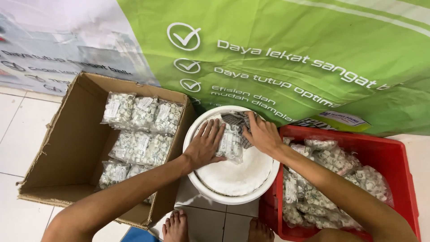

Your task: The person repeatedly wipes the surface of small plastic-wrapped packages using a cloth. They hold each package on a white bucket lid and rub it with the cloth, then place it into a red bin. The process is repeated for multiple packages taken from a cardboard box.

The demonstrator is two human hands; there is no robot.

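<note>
Head view: cardboard box (pixel 67 148) at left held packed bags (pixel 142 117). Left hand (pixel 205 145) lay flat, grip released, on a clear bag of small white parts (pixel 230 142) atop the white bucket (pixel 233 179); right hand (pixel 263 133) pinched its top edge. Red crate (pixel 394 161) at right.

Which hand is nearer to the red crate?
The right hand. It rests on the white bucket just beside the red crate. The left hand lies further away, toward the cardboard box.
</note>
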